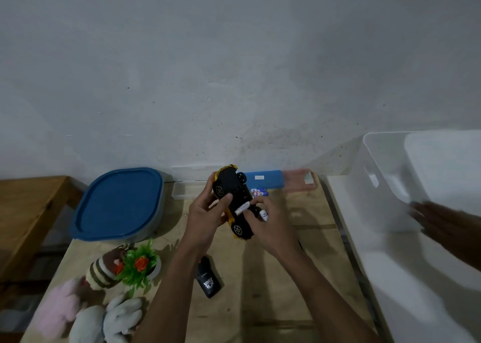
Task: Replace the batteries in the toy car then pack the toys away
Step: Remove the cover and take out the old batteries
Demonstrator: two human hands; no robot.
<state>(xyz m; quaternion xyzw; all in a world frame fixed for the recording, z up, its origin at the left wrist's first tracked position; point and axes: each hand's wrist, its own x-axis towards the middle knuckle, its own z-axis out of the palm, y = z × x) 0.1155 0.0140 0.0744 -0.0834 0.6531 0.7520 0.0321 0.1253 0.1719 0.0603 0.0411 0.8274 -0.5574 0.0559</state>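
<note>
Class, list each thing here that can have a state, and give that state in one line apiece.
toy car: upside down, held off the table in the left hand
battery: at the car's underside, pinched by the right hand
blue-lidded tub: shut
white bin: open
remote: lying flat

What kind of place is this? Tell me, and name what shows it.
Probably a plain room at home, set up as a toy table: a plywood tabletop against a bare wall, with plush toys and a lidded storage tub.
</note>
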